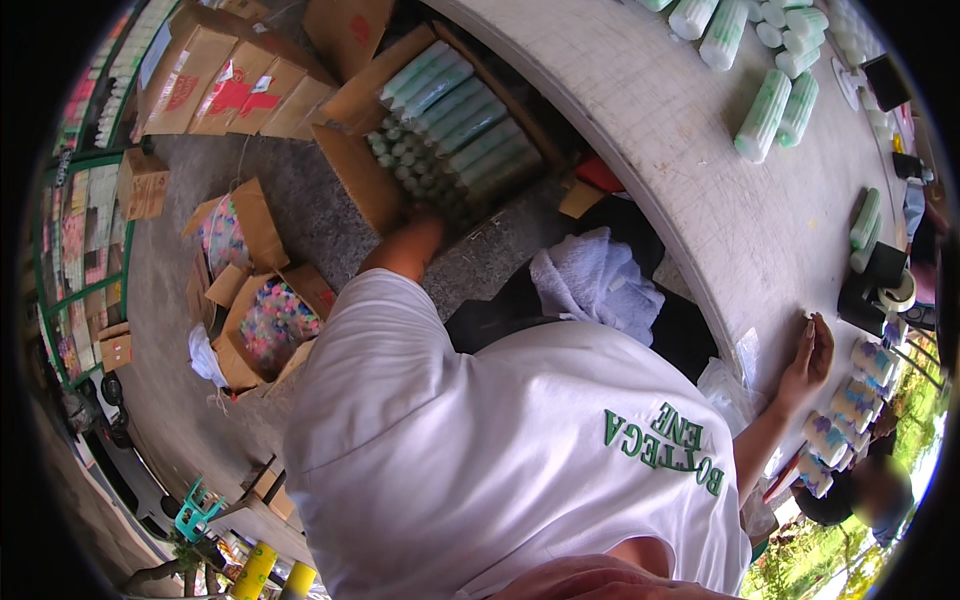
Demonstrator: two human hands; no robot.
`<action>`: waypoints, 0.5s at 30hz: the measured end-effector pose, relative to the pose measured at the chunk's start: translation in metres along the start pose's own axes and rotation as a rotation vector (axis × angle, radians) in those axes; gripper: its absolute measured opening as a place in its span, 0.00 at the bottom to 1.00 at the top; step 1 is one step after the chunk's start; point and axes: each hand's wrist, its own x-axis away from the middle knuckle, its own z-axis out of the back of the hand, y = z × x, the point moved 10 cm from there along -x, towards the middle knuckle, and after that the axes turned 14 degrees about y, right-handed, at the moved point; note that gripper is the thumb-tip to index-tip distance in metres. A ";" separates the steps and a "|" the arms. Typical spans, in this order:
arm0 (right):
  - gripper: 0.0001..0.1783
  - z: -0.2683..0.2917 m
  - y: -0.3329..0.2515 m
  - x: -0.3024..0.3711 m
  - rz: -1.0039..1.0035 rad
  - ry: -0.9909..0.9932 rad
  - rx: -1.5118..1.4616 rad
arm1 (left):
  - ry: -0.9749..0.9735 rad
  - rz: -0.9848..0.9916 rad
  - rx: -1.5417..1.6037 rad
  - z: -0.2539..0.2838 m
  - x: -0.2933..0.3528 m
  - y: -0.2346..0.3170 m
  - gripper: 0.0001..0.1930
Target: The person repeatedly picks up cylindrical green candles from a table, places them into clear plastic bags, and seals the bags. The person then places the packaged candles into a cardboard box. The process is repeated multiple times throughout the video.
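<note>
inside carton (348, 172) — green rolls (467, 112), mostly slanting up-right

Packs (763, 118) are laid on the table (675, 115) beyond the right hand's fingers (822, 343); others are held in a carton (355, 178) farther left.

An open carton (228, 286) of multicoloured pieces (283, 315) sits on the grey floor (172, 290), well apart from a teal plastic chair (199, 512).

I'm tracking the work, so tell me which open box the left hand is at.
The large box of long pale-green packs; the left hand is at its near edge. Two smaller open boxes hold multicoloured pieces.
</note>
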 end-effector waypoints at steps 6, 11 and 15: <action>0.11 -0.003 -0.002 -0.001 0.008 -0.001 0.007 | 0.016 -0.086 0.008 0.021 0.025 0.002 0.35; 0.11 -0.002 -0.002 -0.001 -0.004 -0.006 0.043 | 0.136 -0.215 0.078 0.080 0.066 0.013 0.40; 0.11 -0.002 -0.002 -0.001 0.015 -0.011 0.012 | 0.100 -0.162 0.045 0.063 0.049 0.003 0.35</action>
